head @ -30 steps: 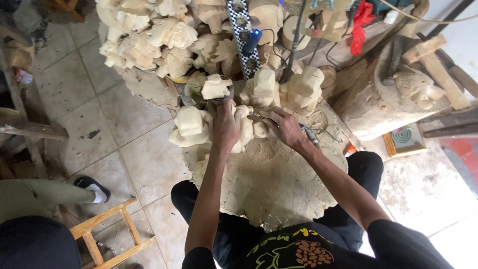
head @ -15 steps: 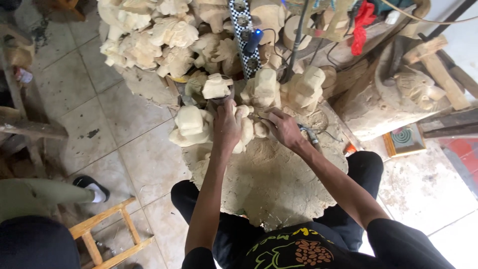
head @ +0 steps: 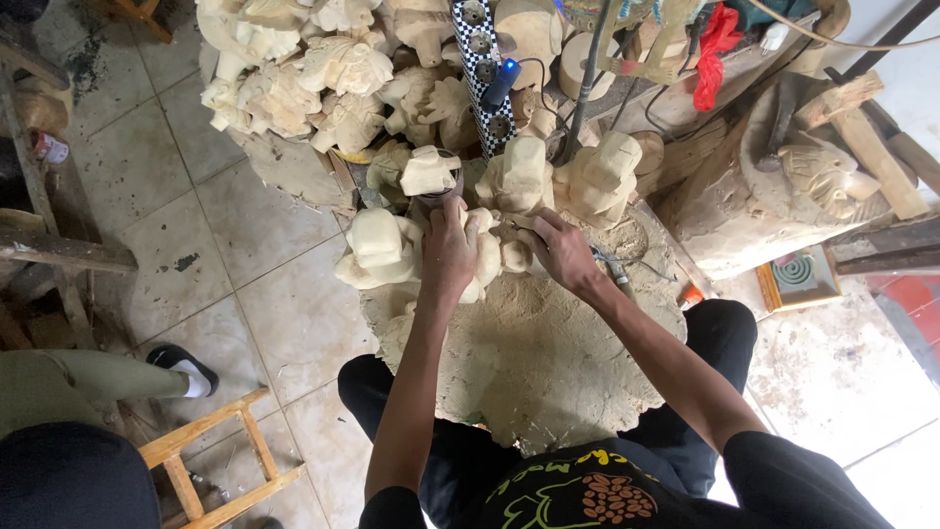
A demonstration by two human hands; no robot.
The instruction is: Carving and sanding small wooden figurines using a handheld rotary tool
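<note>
Item: pale wooden carving (head: pixel 485 257), rough-cut, lying on the sawdust-covered counter (head: pixel 548 362) among similar blanks. My left hand (head: pixel 448 245) presses down flat over it; my right hand (head: pixel 560 250) grips its side, fingers curled. I judge it stiff, fairly light, dusty and somewhat slippery; best held around the thick body, not the thin projections.

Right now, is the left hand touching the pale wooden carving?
Touching. The head view shows the left hand lying flat on the pale wooden carving, fingers spread over its top with no gap. The right hand rests beside it.
</note>
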